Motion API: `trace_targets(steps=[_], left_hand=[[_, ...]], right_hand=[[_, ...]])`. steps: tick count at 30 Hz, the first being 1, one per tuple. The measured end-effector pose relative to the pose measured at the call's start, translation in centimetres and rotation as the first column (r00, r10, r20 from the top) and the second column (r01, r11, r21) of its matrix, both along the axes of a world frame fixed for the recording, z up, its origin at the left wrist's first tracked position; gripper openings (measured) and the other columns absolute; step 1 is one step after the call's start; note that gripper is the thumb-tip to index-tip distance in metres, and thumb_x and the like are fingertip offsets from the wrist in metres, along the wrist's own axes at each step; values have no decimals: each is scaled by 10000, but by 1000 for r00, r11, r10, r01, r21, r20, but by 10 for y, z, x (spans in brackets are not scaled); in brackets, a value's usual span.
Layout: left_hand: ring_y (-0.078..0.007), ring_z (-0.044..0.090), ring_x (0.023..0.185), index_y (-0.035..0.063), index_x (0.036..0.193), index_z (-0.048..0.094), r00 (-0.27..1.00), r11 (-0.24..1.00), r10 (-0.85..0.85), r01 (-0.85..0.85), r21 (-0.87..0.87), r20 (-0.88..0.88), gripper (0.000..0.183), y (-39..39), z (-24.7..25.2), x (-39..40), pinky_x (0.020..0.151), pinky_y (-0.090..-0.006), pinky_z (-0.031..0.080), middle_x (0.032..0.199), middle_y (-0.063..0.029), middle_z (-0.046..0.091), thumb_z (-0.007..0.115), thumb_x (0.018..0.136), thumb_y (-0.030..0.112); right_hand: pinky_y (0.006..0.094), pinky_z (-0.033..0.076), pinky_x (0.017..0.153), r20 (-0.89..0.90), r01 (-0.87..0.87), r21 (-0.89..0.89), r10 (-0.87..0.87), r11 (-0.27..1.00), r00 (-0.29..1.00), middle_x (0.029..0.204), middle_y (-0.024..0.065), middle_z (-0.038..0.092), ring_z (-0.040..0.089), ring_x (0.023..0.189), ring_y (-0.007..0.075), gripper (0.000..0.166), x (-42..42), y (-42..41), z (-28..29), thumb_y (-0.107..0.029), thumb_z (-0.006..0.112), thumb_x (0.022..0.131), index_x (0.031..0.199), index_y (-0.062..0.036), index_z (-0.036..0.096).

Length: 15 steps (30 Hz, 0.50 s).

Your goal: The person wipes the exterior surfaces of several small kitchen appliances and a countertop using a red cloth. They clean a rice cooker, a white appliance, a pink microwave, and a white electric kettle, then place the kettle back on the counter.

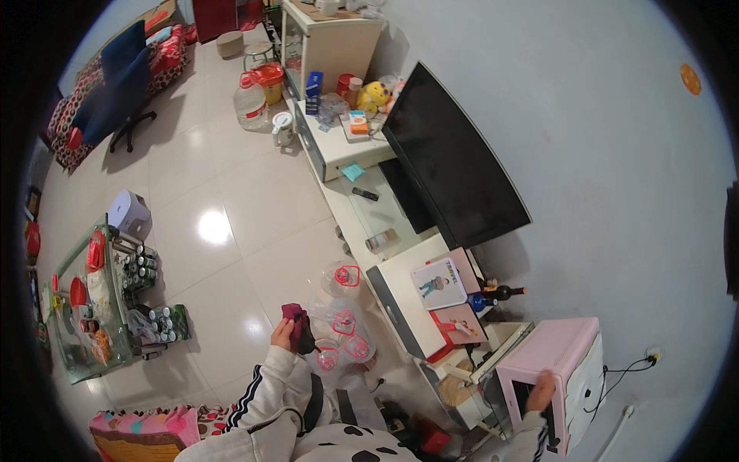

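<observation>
My left hand (282, 335) grips a bunched maroon and dark cloth (297, 328). It hangs in front of my body, above the floor. Just beyond it are several large clear plastic bottles (340, 343) with pink-red caps and handles. At the right, my right hand (541, 391) is at the front of a pink microwave oven (554, 349), over its dark door. Whether the fingers touch the oven is unclear, and their pose is too blurred to tell. The oven sits on a glass-topped end section of the white cabinet.
A white TV cabinet (398, 315) runs along the wall, with a television (456, 156), picture boxes (440, 283) and wine bottles (508, 292) on it. Across the tiled floor stand a glass coffee table (72, 369), drink cans (138, 268) and a blue swivel chair (118, 86). A cord (620, 369) runs to a wall socket.
</observation>
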State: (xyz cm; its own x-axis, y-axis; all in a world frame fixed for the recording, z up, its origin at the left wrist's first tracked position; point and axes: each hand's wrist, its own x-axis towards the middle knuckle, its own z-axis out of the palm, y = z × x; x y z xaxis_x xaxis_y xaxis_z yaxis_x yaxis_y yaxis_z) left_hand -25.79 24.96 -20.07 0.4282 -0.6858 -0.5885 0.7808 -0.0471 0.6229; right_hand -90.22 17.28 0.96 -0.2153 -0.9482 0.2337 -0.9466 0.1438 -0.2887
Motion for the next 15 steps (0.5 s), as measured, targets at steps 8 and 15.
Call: trace_targets(steps=[8, 15], left_hand=[[-252, 603, 1013, -26, 1236, 483, 999, 999, -39, 39, 8, -10, 345, 19, -12, 85, 907, -374, 488, 1127, -135, 600, 482, 932, 135], [-242, 591, 1018, 3, 1216, 500, 1000, 999, -26, 26, -40, -9, 324, 31, -45, 131, 920, -376, 470, 1123, -114, 605, 463, 941, 170]], right_hand=[[411, 496, 719, 122, -215, 533, 177, 819, 977, 794, 186, 649, 632, 761, 334, 295, 211, 169, -85, -230, 489, 927, 924, 10, 659], [375, 475, 821, 319, -181, 730, -94, 659, 943, 987, 172, 660, 619, 927, 305, 361, 273, 254, -81, -286, 471, 947, 1062, 13, 638]])
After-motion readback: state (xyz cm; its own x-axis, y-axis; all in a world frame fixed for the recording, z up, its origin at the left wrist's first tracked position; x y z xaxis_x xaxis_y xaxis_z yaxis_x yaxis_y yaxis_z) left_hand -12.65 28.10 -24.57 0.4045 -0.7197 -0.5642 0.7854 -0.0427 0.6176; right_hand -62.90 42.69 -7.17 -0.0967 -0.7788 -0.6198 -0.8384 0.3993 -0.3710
